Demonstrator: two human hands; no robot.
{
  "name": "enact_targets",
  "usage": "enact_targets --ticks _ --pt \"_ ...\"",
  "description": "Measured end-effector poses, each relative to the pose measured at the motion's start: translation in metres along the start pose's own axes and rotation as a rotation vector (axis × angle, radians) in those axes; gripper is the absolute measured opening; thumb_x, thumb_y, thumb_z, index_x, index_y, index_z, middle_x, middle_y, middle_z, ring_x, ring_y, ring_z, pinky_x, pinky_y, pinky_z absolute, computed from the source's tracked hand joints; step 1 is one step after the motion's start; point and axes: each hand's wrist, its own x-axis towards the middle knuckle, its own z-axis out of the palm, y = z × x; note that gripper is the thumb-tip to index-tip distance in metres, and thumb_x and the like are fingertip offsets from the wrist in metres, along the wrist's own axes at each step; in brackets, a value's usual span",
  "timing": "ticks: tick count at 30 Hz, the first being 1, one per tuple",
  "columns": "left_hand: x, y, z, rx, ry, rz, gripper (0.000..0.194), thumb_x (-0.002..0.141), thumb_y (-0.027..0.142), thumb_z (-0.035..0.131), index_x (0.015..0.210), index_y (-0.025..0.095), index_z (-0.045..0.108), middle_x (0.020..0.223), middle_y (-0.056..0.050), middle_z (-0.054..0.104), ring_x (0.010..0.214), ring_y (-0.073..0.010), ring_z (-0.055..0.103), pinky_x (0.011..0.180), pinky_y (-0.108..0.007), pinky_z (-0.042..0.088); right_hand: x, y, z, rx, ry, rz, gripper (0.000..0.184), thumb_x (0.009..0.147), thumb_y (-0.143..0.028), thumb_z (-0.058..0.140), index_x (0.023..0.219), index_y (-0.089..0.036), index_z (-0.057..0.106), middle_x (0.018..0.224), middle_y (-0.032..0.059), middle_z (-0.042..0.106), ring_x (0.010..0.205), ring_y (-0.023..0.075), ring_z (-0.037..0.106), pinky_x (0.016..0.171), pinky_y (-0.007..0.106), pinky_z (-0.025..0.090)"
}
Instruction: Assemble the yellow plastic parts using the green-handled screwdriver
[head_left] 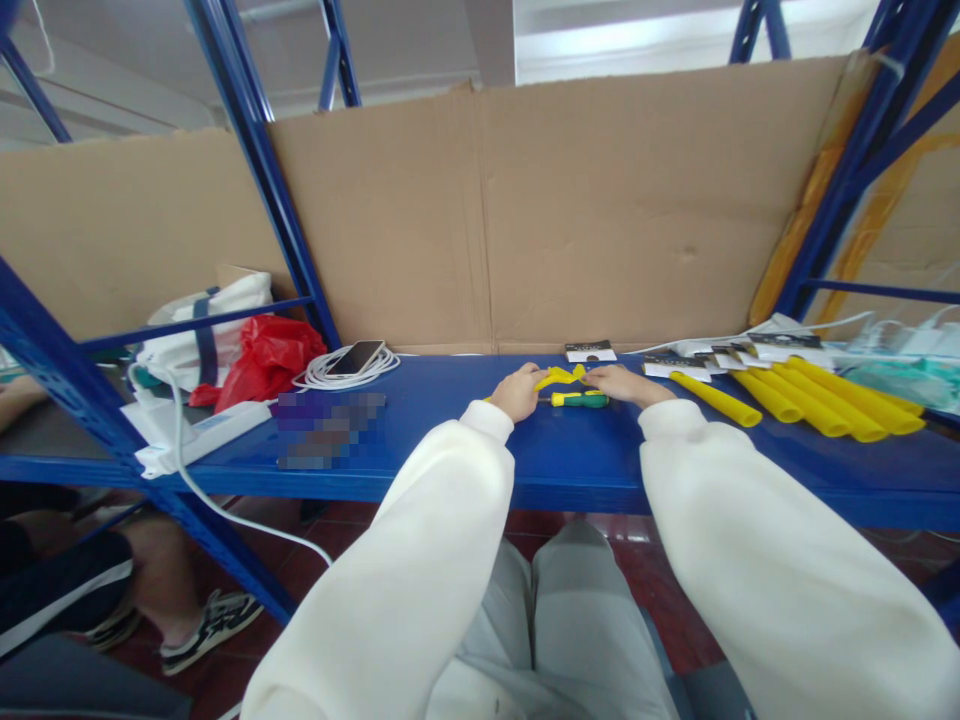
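Observation:
My left hand (517,391) is closed on a bent yellow piece (559,377), whose exact kind is too small to make out. On the other side, my right hand (624,384) pinches the right end of the same piece. Just below it on the blue shelf lies a screwdriver (585,399) with a green and yellow handle. A black and white card (590,351) lies behind my hands. To the right of my right hand rests a single yellow tube (716,399), and several more yellow tubes (832,398) lie side by side beyond it.
Several black and white cards (787,348) lie behind the tubes. At left are a phone (358,358) on a coiled white cable (319,372), a red bag (274,355) and a white power strip (217,435). Cardboard (600,220) walls the back; blue posts (262,170) frame it.

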Motion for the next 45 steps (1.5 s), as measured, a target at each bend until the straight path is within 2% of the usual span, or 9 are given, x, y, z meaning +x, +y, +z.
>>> enact_targets --ticks 5,10,14,18,24,28,33,41,45 --pt "-0.002 0.005 -0.007 0.026 -0.004 -0.037 0.054 0.092 0.011 0.047 0.144 0.024 0.056 0.127 -0.009 0.069 0.114 -0.0229 0.067 0.102 -0.035 0.052 -0.013 -0.027 0.003 0.239 0.054 -0.016 0.028 0.084 -0.040 0.065 0.068 -0.019 0.075 0.085 0.0052 0.078 0.093 0.0237 0.070 0.093 0.035 0.052" --pt "-0.004 0.010 -0.012 0.070 -0.001 -0.035 0.055 0.096 0.015 0.047 0.150 0.025 0.048 0.132 -0.010 0.064 0.118 -0.0231 0.064 0.099 -0.032 0.052 -0.021 -0.043 0.005 0.457 0.084 -0.009 0.012 0.075 -0.028 0.070 0.070 -0.018 0.075 0.084 0.0040 0.077 0.092 0.0216 0.070 0.091 0.033 0.052" --pt "-0.005 0.011 -0.013 0.076 -0.014 -0.023 0.061 0.096 0.016 0.046 0.156 0.027 0.037 0.134 -0.010 0.062 0.117 -0.0236 0.065 0.098 -0.033 0.052 -0.018 -0.043 0.004 0.565 0.147 0.080 0.008 0.075 -0.020 0.066 0.071 -0.018 0.073 0.080 0.0045 0.076 0.086 0.0195 0.070 0.082 0.029 0.055" --pt "-0.006 0.015 -0.012 0.077 -0.023 0.004 0.067 0.096 0.018 0.047 0.159 0.031 0.029 0.132 -0.009 0.061 0.113 -0.0239 0.066 0.095 -0.032 0.052 -0.012 -0.037 -0.003 0.708 0.364 0.226 0.009 0.079 -0.019 0.061 0.072 -0.018 0.067 0.082 0.0051 0.075 0.082 0.0174 0.070 0.067 0.025 0.054" --pt "-0.005 0.017 -0.011 0.029 0.023 0.024 0.056 0.099 0.023 0.046 0.154 0.035 0.041 0.110 -0.006 0.064 0.097 -0.0194 0.068 0.093 -0.030 0.052 -0.006 -0.024 -0.013 0.813 0.439 0.299 0.013 0.086 -0.031 0.060 0.079 -0.021 0.058 0.083 0.0037 0.073 0.079 0.0176 0.071 0.064 0.026 0.052" --pt "0.007 0.010 -0.004 -0.109 0.139 -0.120 0.054 0.096 0.023 0.052 0.150 0.027 0.049 0.114 -0.008 0.069 0.105 -0.0208 0.068 0.096 -0.029 0.051 -0.009 -0.025 -0.014 0.837 0.377 0.258 0.031 0.093 -0.044 0.048 0.075 -0.021 0.059 0.092 0.0082 0.075 0.088 0.0203 0.071 0.069 0.028 0.052" --pt "0.034 -0.003 0.006 -0.386 0.079 -0.469 0.057 0.092 0.016 0.050 0.149 0.019 0.049 0.128 -0.009 0.070 0.112 -0.0194 0.068 0.094 -0.027 0.052 -0.016 -0.033 -0.013 0.789 0.377 0.321 0.015 0.086 -0.029 0.055 0.075 -0.020 0.061 0.096 0.0058 0.076 0.090 0.0181 0.070 0.067 0.026 0.047" --pt "0.060 0.003 0.020 -0.275 -0.080 -0.533 0.051 0.089 0.025 0.056 0.137 0.008 0.057 0.138 -0.025 0.060 0.123 -0.0274 0.063 0.100 -0.033 0.048 -0.020 -0.039 -0.010 0.790 0.355 0.339 0.013 0.084 -0.026 0.055 0.076 -0.020 0.063 0.092 0.0064 0.076 0.083 0.0167 0.069 0.062 0.024 0.045" --pt "0.066 0.013 0.024 -0.239 -0.115 -0.567 0.055 0.092 0.035 0.051 0.142 0.012 0.053 0.147 -0.023 0.052 0.132 -0.0321 0.055 0.104 -0.040 0.046 -0.022 -0.044 -0.008 0.817 0.375 0.353 0.014 0.083 -0.021 0.056 0.071 -0.018 0.061 0.085 0.0052 0.075 0.074 0.0134 0.067 0.058 0.021 0.042"
